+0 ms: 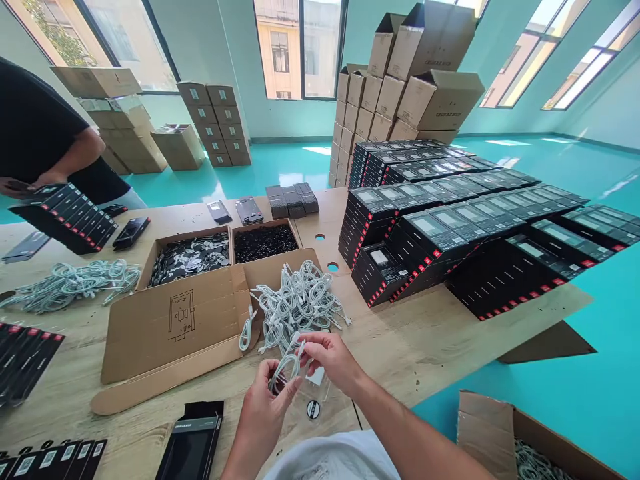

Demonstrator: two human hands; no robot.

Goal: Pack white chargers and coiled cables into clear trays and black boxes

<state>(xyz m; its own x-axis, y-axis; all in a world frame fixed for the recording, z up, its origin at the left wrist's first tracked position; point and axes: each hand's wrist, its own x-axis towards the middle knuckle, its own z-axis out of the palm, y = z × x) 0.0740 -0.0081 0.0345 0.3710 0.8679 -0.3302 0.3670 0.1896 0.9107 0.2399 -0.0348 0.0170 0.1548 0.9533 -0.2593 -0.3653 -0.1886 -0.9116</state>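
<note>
A coiled white cable (289, 365) is between my two hands, over the front of the wooden table. My left hand (267, 393) grips the loop, thumb in front. The fingers of my right hand (327, 357) pinch the cable near its end. Just beyond lies a heap of coiled white cables (300, 300), with one separate coil (246, 330) left of it on cardboard. Below my hands are a round black-and-white disc (313, 409) and a small white piece (316, 377), partly hidden. An open black box (190, 440) lies to the left of my left hand.
Cardboard trays hold flat black-and-white pieces (190, 259) and small black parts (265, 241). Stacked black boxes (450, 220) fill the right side. Another cable pile (75, 283) lies left. A co-worker (45, 133) stands back left. A carton of cables (487, 427) sits low at right.
</note>
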